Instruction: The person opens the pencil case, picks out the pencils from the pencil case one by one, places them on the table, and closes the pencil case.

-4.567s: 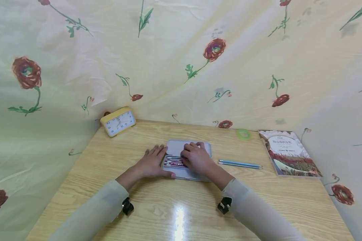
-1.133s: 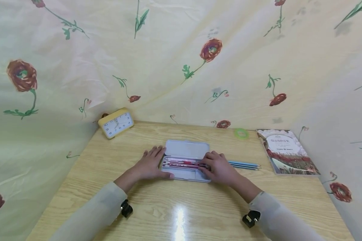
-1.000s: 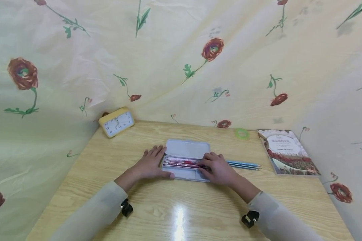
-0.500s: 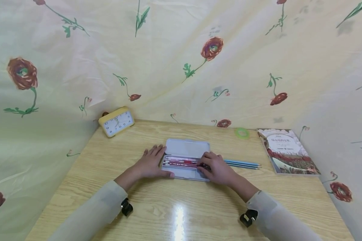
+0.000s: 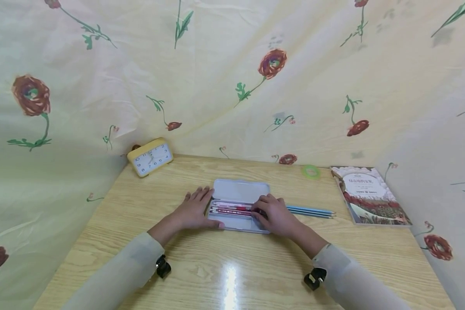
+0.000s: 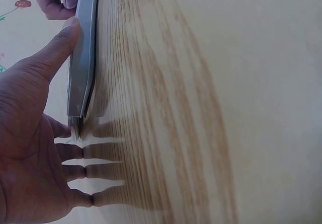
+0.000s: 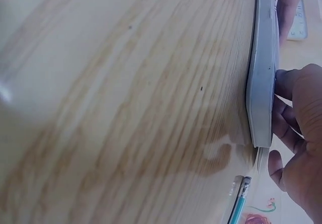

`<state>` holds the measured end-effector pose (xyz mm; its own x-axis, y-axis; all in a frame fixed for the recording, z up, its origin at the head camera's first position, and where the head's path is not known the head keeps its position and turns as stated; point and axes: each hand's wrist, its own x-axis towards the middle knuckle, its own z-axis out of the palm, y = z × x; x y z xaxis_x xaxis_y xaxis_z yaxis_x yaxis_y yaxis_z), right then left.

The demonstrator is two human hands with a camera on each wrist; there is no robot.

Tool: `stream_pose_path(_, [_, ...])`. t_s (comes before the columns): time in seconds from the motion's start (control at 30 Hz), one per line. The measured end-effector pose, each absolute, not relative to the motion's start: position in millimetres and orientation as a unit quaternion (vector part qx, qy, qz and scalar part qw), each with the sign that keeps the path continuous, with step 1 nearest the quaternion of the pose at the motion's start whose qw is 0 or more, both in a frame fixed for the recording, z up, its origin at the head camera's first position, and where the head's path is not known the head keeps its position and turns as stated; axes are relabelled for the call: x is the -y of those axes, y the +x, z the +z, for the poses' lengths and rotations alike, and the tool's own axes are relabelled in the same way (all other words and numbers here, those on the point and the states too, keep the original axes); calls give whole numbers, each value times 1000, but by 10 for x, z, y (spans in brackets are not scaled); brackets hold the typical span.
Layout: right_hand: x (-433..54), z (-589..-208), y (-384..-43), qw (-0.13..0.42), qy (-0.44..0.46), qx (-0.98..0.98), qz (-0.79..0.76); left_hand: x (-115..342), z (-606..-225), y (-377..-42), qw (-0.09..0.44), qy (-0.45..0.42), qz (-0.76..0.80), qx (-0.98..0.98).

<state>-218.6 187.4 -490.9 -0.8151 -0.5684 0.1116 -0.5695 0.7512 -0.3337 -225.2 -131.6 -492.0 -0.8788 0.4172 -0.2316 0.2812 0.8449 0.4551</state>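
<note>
An open pale grey-blue pencil case (image 5: pixel 236 223) lies on the table, its lid (image 5: pixel 241 191) folded back flat. Dark red pencils (image 5: pixel 230 211) and a pinkish-white pen (image 5: pixel 226 204) lie lengthwise in its back compartment; the front compartment looks bare. My left hand (image 5: pixel 193 211) steadies the left end, thumb on the front rim and fingers spread straight on the tabletop. Inside the right end, my right hand (image 5: pixel 277 216) pinches the right ends of the red pencils with curled fingers and thumb. Those ends are hidden by the fingers. The right wrist view shows this hand (image 7: pixel 302 128) over the case wall.
Several blue pencils (image 5: pixel 310 211) lie right of the case, partly behind my right hand. At the back are a yellow alarm clock (image 5: pixel 151 157) on the left, a green tape roll (image 5: pixel 311 172) and a book (image 5: pixel 368 193) on the right. A flowered curtain (image 5: pixel 217 86) hangs behind.
My right hand has gone from the case's middle to its right end, and lately slid slightly left. The red pencils have shifted slightly toward the back. My left hand has stayed put.
</note>
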Motion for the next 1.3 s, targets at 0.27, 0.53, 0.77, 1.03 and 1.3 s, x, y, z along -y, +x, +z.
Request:
stream_pose_path(0.27, [-1844, -4918, -2206, 7, 304, 936, 178, 1328, -4986, -2274, 161, 187, 225, -943])
stream_pose_path(0.53, [-1733, -4881, -2207, 33, 330, 929, 166, 1342, -4975, -2260, 156, 194, 227, -941])
stream_pose_path(0.77, [-1499, -4857, -2242, 24, 336, 932, 133, 1320, -4959, -2274, 162, 191, 212, -945])
stream_pose_path(1.03, [-1274, -4861, -2289, 18, 330, 937, 115, 1300, -4910, -2246, 160, 189, 204, -947])
stream_pose_path(1.3, [-1253, -4854, -2289, 78, 349, 932, 64, 1311, -4918, -2248, 162, 187, 205, -947])
